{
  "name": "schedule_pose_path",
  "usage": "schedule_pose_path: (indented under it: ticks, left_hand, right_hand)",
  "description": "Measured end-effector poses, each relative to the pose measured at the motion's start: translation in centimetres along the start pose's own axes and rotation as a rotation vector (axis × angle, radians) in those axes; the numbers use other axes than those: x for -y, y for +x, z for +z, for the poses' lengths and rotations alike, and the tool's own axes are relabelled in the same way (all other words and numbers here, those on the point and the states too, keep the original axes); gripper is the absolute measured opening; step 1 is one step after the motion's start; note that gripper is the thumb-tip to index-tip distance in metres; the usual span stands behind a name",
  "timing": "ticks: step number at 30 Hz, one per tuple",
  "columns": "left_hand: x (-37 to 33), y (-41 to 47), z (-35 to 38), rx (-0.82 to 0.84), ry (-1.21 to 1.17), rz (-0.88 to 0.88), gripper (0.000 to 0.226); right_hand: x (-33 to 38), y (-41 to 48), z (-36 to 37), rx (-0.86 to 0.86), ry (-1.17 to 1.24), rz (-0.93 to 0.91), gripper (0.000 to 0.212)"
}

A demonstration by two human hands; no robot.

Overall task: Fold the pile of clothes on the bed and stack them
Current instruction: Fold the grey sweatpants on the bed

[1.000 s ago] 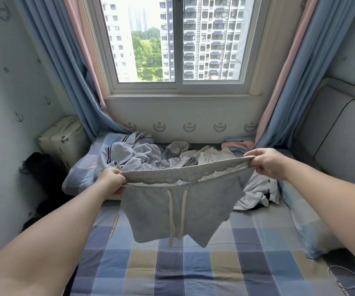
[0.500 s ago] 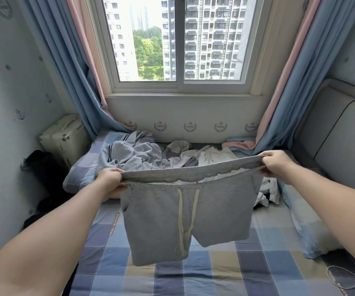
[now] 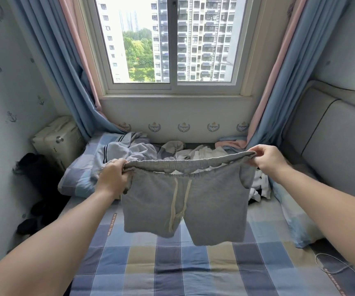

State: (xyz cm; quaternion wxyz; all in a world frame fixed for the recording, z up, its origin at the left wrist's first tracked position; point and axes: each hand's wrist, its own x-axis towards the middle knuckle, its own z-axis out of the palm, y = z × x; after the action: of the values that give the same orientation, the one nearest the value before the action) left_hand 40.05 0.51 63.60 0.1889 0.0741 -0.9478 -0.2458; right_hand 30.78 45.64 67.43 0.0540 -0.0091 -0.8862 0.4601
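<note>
obs: grey shorts (image 3: 210, 206) are held up in the air above the bed (image 3: 172, 268), spread wide, legs hanging free of the checked cover. left hand (image 3: 113, 178) grips the left end of the waistband (image 3: 185, 164), fingers curled round the gathered fabric. right hand (image 3: 267, 160) pinches the right end between thumb and fingertips. drawstring (image 3: 174, 201) dangles down the front between the legs. pile of clothes (image 3: 142, 151) lies unfolded at the far end of the bed under the window, behind the shorts. no folded stack in view.

step, as judged: one garment is being squared up before it is laid flat; most of the task remains.

risks:
- the right-hand hold looks the lighter one, a pinch on a bunched edge. a shake to smooth the cloth could pull it loose, and that side drops and crumples.
- the waistband gapes, front and back layers apart. laid down like this, the back layer may ruck under the front and give a lumpy fold.
- the drawstring could get trapped in a crease or poke out of the fold.
- set down too far forward, the shorts land on the pile and tangle with it.
- a thin cable (image 3: 330, 264) lies at the near right of the bed. a fold made there could snag it.
</note>
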Motion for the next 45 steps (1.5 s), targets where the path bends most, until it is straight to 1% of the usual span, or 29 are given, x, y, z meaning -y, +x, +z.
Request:
schedule_pose_path:
  ticks: [1, 3, 5, 6, 8, 10, 12, 15, 18, 21, 27, 32, 35, 39, 45]
  left_hand:
    - [0.5, -0.6, -0.2, 0.015, 0.007, -0.011, 0.018]
    - [2.0, -2.1, -0.8, 0.057, 0.038, -0.033, 0.016]
    - [4.0, -3.8, -1.5, 0.108, 0.071, -0.035, 0.016]
    - [4.9, -4.8, -1.9, 0.151, 0.045, -0.038, 0.015]
    - [6.3, -6.9, -2.7, 0.251, -0.061, -0.072, 0.011]
    - [7.5, -9.0, -3.1, 0.314, -0.11, -0.131, 0.012]
    - [9.0, -10.8, -3.0, 0.335, -0.134, -0.173, 0.014]
    - [11.0, -12.8, -3.3, 0.349, -0.162, -0.214, 0.016]
    - [12.1, -13.8, -3.7, 0.352, -0.176, -0.242, 0.017]
    - [12.9, -13.5, -3.4, 0.353, -0.197, -0.263, 0.017]
    - [13.4, -11.1, 0.5, 0.341, -0.176, -0.334, 0.022]
    - [14.8, -8.5, 7.0, 0.399, -0.082, -0.417, 0.023]
    - [16.9, -7.4, 13.0, 0.47, -0.021, -0.463, 0.021]
    - [21.9, -5.5, 24.3, 0.525, 0.029, -0.509, 0.025]
    - [32.4, -1.4, 43.3, 0.477, 0.102, -0.489, 0.027]
  right_hand:
    - [-0.1, -0.8, 0.4, -0.037, -0.079, -0.022, 0.016]
    - [0.5, -3.4, 1.1, -0.063, -0.211, -0.052, 0.015]
    - [0.8, -6.4, 2.1, -0.079, -0.291, -0.054, 0.015]
    - [0.7, -7.9, 2.7, -0.08, -0.316, -0.045, 0.014]
    - [0.2, -10.7, 4.0, -0.058, -0.326, -0.018, 0.011]
    - [-0.5, -13.4, 5.3, -0.009, -0.323, 0.026, 0.009]
    - [-1.0, -15.8, 6.7, 0.033, -0.337, 0.046, 0.008]
    - [-1.8, -18.2, 8.7, 0.037, -0.336, 0.056, 0.009]
    - [-2.2, -19.1, 10.0, 0.051, -0.336, 0.084, 0.009]
    - [-2.6, -18.5, 10.9, 0.046, -0.314, 0.075, 0.009]
    - [-4.6, -14.3, 12.9, 0.094, -0.278, 0.112, 0.008]
    - [-9.0, -8.5, 16.7, 0.184, -0.272, 0.192, 0.008]
    - [-13.8, -5.3, 20.9, 0.274, -0.299, 0.26, 0.006]
    - [-22.7, -1.2, 29.1, 0.334, -0.332, 0.341, 0.009]
    - [-37.4, 6.6, 43.8, 0.281, -0.372, 0.388, 0.016]
